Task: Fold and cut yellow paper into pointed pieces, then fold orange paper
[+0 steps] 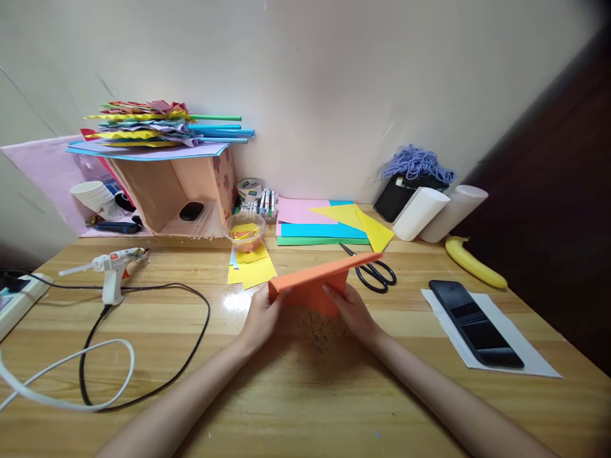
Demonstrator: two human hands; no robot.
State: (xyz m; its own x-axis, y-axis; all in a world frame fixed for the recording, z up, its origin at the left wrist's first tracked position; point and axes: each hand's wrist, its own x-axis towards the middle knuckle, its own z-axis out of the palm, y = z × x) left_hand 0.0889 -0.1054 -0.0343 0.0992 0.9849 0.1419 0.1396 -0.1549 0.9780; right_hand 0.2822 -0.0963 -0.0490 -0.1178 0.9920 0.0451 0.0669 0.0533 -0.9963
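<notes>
Between my two hands is a folded sheet of orange paper [310,289], tilted, held a little above the wooden table [305,407]. My left hand [264,318] grips its left end, thumb on the near face. Closed on its lower right part is my right hand [351,312], thumb also in front. Fingers behind the paper are hidden. Just behind its right end lie black-handled scissors [375,275]. Yellow paper pieces [252,270] lie to the left, beneath a clear plastic bowl [245,233] of paper scraps.
A white glue gun [113,273] with looping cables stands left. Behind it, an open cardboard box [224,184] carries stacked paper flowers [143,130]. Coloured sheets [319,230] lie at the back. Rightward are white rolls [420,215], a banana [472,262] and a phone [477,324] on white paper.
</notes>
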